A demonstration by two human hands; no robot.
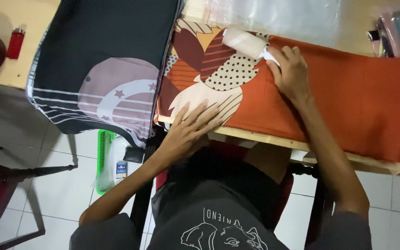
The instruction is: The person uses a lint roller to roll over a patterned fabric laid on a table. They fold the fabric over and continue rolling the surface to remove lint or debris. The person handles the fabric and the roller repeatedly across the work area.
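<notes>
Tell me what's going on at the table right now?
A person sits at a wooden table with an orange patterned cloth spread across it. The left hand lies flat on the cloth near the table's edge. The right hand grips a white lint roller resting on the cloth. A dark cloth lies beside it.

White tiled floor (61, 194) under wooden table (265, 138); dark chair frame (19, 173) at left.

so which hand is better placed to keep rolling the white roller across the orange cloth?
Right, probably. The right hand already grips the white roller at its handle, on the orange cloth. The left hand lies flat on the patterned part near the table edge, apart from it.
</notes>
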